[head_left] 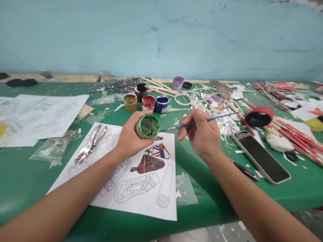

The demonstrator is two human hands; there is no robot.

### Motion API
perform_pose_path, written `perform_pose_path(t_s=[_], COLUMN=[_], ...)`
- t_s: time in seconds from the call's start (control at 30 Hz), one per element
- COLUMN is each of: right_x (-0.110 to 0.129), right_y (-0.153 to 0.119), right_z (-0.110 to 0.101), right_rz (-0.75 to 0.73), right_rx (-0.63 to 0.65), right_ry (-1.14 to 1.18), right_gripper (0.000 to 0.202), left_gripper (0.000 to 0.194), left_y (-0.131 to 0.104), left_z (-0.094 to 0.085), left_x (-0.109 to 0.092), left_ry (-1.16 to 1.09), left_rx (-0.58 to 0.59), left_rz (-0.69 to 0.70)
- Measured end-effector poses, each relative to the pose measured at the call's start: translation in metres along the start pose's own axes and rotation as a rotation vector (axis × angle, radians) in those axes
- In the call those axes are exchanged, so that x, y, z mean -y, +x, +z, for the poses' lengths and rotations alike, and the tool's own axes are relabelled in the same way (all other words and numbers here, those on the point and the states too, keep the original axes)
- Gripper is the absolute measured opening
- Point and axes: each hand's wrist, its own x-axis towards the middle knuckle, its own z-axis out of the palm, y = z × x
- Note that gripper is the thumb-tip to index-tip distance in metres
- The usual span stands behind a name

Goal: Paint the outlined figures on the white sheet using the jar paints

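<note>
A: What are our hands holding?

B: Our left hand has its fingers and thumb wrapped round an open jar of green paint. It is over the drawing sheet, with its mouth tipped toward us. Our right hand pinches a thin blue paintbrush between thumb and fingers.

A: Is the brush in the paint?

B: Its tip is right by the jar's rim. We can't tell if they touch.

A: How much of our sheet has color?

B: Only a little, as far as we can see. We have a big patch of red, green and purple, and a striped shape just above it. The long shape with a wheel has only lines, and so does the thin one beside it. Lots more on the left are plain too. Our arm hides some.

A: What else is near?

B: Silver punch pliers lie on the sheet. Behind our left hand we see mustard, red and blue paint jars. Our phone lies on the green table, off to the right.
</note>
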Motion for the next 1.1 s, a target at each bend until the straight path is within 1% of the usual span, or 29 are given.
perform_pose_path(t_s=[0.1,0.2,0.27,0.33,0.43,0.57,0.73,0.93,1.1], right_x=[-0.006,-0.016,-0.021,-0.024,-0.023,-0.022,-0.023,-0.022,-0.022], right_y=[-0.016,-0.028,-0.031,-0.031,-0.028,-0.026,-0.026,-0.027,-0.028], right_z=[-0.016,-0.026,-0.025,-0.021,-0.014,-0.013,-0.014,-0.013,-0.014], right_rz=[0.153,0.227,0.235,0.244,0.244,0.213,0.231,0.226,0.225], right_rx=[-0.002,-0.019,-0.027,0.008,0.054,0.041,0.028,0.035,0.020], right_ry=[0.004,0.017,0.037,0.032,-0.067,-0.173,-0.217,-0.278,-0.269], right_gripper=[0.054,0.053,0.053,0.053,0.057,0.059,0.060,0.060,0.059], left_gripper=[0.057,0.058,0.058,0.060,0.063,0.066,0.063,0.070,0.070], left_y=[0.000,0.001,0.002,0.003,0.004,0.004,0.005,0.006,0.007], left_z=[0.001,0.003,0.004,0.005,0.004,0.003,0.004,0.004,0.005], left_x=[0.000,0.000,0.001,0.003,0.006,0.006,0.005,0.016,0.019], left_ry=[0.010,0.010,0.011,0.024,0.058,0.087,0.082,0.187,0.185], left_rx=[-0.016,-0.027,-0.041,-0.058,-0.061,-0.041,-0.064,-0.070,-0.072], left_rz=[-0.013,-0.019,-0.019,-0.014,-0.008,0.002,0.056,0.184,0.200])
